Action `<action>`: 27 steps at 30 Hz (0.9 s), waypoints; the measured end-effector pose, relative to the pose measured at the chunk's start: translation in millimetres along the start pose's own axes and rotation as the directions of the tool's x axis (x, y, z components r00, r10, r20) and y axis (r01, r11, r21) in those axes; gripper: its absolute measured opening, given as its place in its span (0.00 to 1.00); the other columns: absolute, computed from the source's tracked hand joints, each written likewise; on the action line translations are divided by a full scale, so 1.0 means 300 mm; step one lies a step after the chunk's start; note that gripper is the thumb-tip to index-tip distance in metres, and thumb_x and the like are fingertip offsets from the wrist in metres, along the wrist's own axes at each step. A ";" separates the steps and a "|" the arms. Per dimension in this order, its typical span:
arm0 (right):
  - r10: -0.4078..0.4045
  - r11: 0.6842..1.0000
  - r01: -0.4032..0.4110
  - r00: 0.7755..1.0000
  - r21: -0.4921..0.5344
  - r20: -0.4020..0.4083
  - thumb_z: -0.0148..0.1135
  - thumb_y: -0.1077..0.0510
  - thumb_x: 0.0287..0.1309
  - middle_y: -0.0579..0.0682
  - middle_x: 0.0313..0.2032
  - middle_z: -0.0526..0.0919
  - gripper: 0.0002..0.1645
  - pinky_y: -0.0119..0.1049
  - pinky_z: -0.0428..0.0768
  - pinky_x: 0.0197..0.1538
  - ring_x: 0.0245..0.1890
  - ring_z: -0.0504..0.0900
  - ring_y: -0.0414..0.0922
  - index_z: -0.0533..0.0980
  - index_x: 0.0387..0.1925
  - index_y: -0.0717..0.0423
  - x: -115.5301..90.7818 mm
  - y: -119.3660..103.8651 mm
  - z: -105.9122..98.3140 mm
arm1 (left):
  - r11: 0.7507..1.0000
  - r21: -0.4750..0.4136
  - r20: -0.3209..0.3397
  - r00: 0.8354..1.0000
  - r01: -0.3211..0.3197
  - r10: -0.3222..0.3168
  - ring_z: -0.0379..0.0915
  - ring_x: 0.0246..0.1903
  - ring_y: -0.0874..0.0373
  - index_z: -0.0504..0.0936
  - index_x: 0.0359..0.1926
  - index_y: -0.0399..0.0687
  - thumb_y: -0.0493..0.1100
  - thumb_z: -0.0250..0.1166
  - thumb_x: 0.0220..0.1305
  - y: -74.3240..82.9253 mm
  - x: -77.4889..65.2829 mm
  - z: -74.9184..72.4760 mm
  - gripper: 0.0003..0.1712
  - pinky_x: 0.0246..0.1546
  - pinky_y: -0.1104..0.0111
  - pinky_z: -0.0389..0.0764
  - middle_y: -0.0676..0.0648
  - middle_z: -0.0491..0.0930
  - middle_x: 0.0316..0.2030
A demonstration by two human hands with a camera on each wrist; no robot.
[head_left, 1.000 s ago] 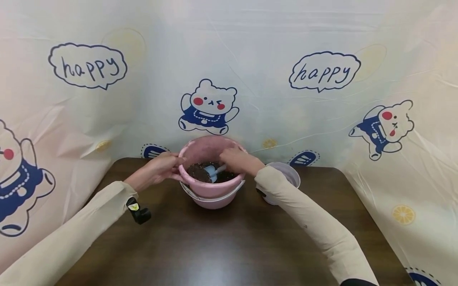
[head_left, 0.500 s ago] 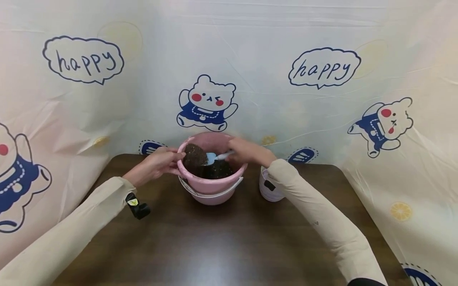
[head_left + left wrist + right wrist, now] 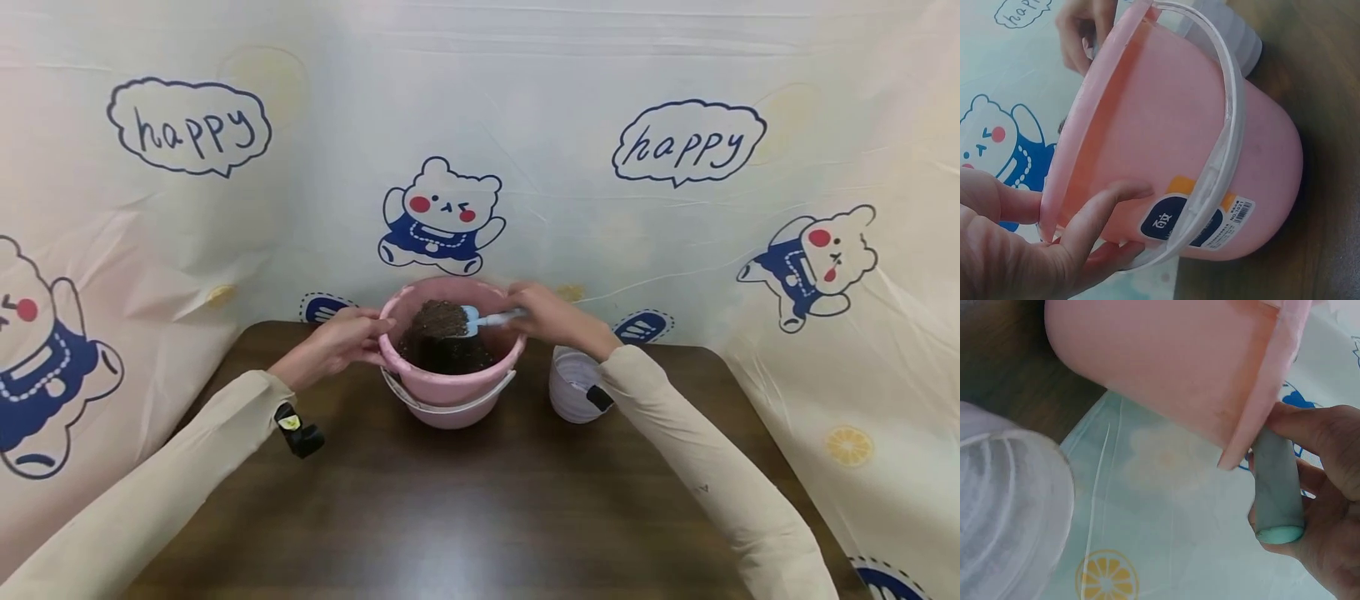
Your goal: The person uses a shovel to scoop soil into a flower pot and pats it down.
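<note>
A pink bucket (image 3: pixel 450 390) with dark soil inside stands on the table. My left hand (image 3: pixel 341 343) grips its left rim; in the left wrist view the thumb lies over the rim and the fingers (image 3: pixel 1100 219) spread against the outer wall. With my right hand (image 3: pixel 553 315) I hold a small light-blue trowel (image 3: pixel 472 321) by its grey handle (image 3: pixel 1277 481), at the bucket's right rim. The trowel's blade carries a heaped load of brown soil (image 3: pixel 441 319) above the dark soil in the bucket. Most of the blade is hidden under that heap.
A whitish ribbed pot (image 3: pixel 572 390) stands right of the bucket, partly under my right wrist. The bucket's white carrying handle (image 3: pixel 450 409) hangs down in front. Printed cloth (image 3: pixel 562 217) rises behind the brown table (image 3: pixel 450 500) and along its sides.
My right hand has raised the trowel out of the soil with a heaped load and moved it rightward. My left hand stays on the bucket's rim.
</note>
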State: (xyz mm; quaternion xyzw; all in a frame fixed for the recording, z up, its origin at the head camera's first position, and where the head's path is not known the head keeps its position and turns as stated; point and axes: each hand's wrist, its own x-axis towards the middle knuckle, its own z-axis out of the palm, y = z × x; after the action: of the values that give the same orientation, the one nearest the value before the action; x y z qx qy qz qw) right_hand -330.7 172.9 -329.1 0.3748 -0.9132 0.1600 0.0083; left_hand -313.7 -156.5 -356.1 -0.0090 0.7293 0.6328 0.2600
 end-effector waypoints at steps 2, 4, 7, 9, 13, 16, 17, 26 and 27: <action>0.030 1.000 -0.030 0.999 0.006 -0.018 0.73 0.62 0.64 0.53 0.41 0.86 0.17 0.41 0.84 0.44 0.40 0.79 0.48 0.87 0.54 0.58 -0.015 0.005 -0.009 | 1.000 -0.001 -0.007 1.000 -0.006 0.006 0.83 0.38 0.57 0.53 0.80 0.30 0.39 0.50 0.83 0.001 0.001 0.001 0.33 0.45 0.65 0.92 0.26 0.64 0.67; 0.058 0.998 -0.058 0.998 0.006 -0.035 0.74 0.61 0.64 0.53 0.42 0.86 0.18 0.41 0.84 0.43 0.40 0.78 0.48 0.87 0.55 0.57 -0.031 0.008 -0.020 | 1.000 0.007 -0.017 1.000 -0.010 0.010 0.82 0.36 0.58 0.54 0.80 0.30 0.39 0.51 0.82 0.002 0.003 0.003 0.33 0.44 0.66 0.92 0.26 0.65 0.66; 0.079 0.997 -0.080 0.995 -0.007 -0.066 0.74 0.60 0.63 0.53 0.42 0.86 0.18 0.41 0.84 0.43 0.40 0.78 0.48 0.87 0.54 0.57 -0.053 0.017 -0.035 | 1.000 0.021 -0.027 1.000 -0.012 0.013 0.81 0.37 0.57 0.55 0.79 0.30 0.38 0.51 0.82 0.001 0.005 0.004 0.33 0.42 0.66 0.92 0.27 0.67 0.64; 0.078 0.997 -0.079 0.993 -0.005 -0.085 0.75 0.60 0.63 0.53 0.40 0.86 0.17 0.41 0.83 0.42 0.39 0.77 0.48 0.87 0.53 0.58 -0.068 0.024 -0.043 | 1.000 0.027 -0.033 0.999 -0.010 0.011 0.81 0.38 0.56 0.56 0.79 0.30 0.39 0.51 0.82 -0.003 0.006 0.004 0.32 0.43 0.66 0.92 0.28 0.68 0.63; 0.053 0.998 -0.050 0.992 0.035 -0.115 0.74 0.63 0.62 0.53 0.38 0.86 0.16 0.41 0.80 0.41 0.38 0.76 0.48 0.87 0.51 0.60 -0.100 0.040 -0.063 | 1.000 0.031 -0.043 0.999 0.005 -0.004 0.81 0.40 0.55 0.56 0.80 0.32 0.39 0.52 0.82 -0.008 0.006 0.004 0.33 0.44 0.65 0.92 0.28 0.68 0.65; 0.021 0.998 -0.013 0.991 0.062 -0.130 0.73 0.65 0.63 0.54 0.37 0.85 0.15 0.41 0.79 0.41 0.37 0.76 0.48 0.87 0.51 0.64 -0.134 0.054 -0.083 | 0.999 0.030 -0.051 0.999 0.019 -0.017 0.80 0.41 0.54 0.55 0.80 0.34 0.40 0.53 0.82 -0.006 0.008 0.008 0.34 0.45 0.66 0.92 0.28 0.67 0.67; 0.006 0.998 0.003 0.991 0.063 -0.136 0.73 0.65 0.63 0.55 0.37 0.85 0.15 0.41 0.79 0.40 0.36 0.76 0.48 0.86 0.51 0.65 -0.146 0.060 -0.088 | 1.000 0.026 -0.048 0.999 0.017 -0.015 0.81 0.42 0.54 0.55 0.80 0.33 0.40 0.52 0.82 -0.005 0.007 0.009 0.34 0.45 0.66 0.92 0.28 0.67 0.67; 0.021 1.000 -0.020 0.986 0.008 -0.165 0.70 0.65 0.66 0.55 0.40 0.85 0.17 0.40 0.76 0.38 0.37 0.75 0.47 0.85 0.55 0.64 -0.258 0.107 -0.115 | 1.000 -0.001 -0.045 0.999 0.001 -0.001 0.82 0.40 0.55 0.56 0.80 0.31 0.38 0.52 0.82 -0.004 0.003 0.011 0.33 0.44 0.65 0.92 0.29 0.69 0.62; 0.027 1.000 -0.026 0.985 0.005 -0.171 0.70 0.65 0.66 0.55 0.39 0.84 0.16 0.40 0.76 0.37 0.36 0.74 0.47 0.85 0.55 0.64 -0.270 0.113 -0.119 | 1.000 -0.005 -0.044 0.999 0.001 -0.001 0.82 0.41 0.55 0.56 0.80 0.31 0.38 0.52 0.82 -0.005 0.005 0.010 0.32 0.44 0.66 0.92 0.28 0.68 0.63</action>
State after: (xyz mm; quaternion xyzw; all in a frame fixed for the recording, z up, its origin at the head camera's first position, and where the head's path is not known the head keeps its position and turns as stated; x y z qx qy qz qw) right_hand -299.5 261.3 -315.9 0.3474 -0.9138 0.1930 0.0839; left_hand -313.4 -153.5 -358.2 -0.0240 0.7331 0.6343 0.2442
